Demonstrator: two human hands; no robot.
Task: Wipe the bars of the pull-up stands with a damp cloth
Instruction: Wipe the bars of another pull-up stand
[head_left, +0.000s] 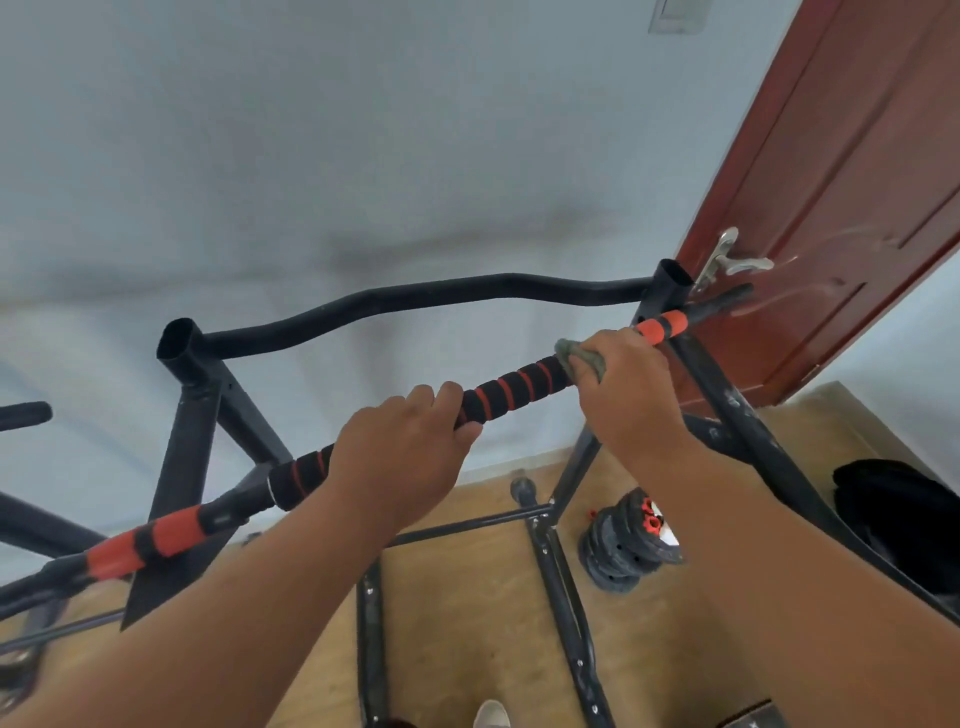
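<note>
A black pull-up bar (511, 387) with red-striped foam grips runs diagonally from lower left to upper right. My left hand (400, 457) is wrapped around its middle. My right hand (628, 395) grips the bar further right, holding a grey-green cloth (579, 357) pressed around the foam. Beyond it, an orange grip section (660, 328) shows. A second, wavy black bar (415, 306) spans the two upright tubes behind.
The stand's black frame legs (563, 592) reach down to a wooden floor. A stack of black weight plates (631, 545) lies on the floor at right. A red-brown door (841, 208) with a metal handle (727, 262) stands open at right. A black bag (898, 514) sits near it.
</note>
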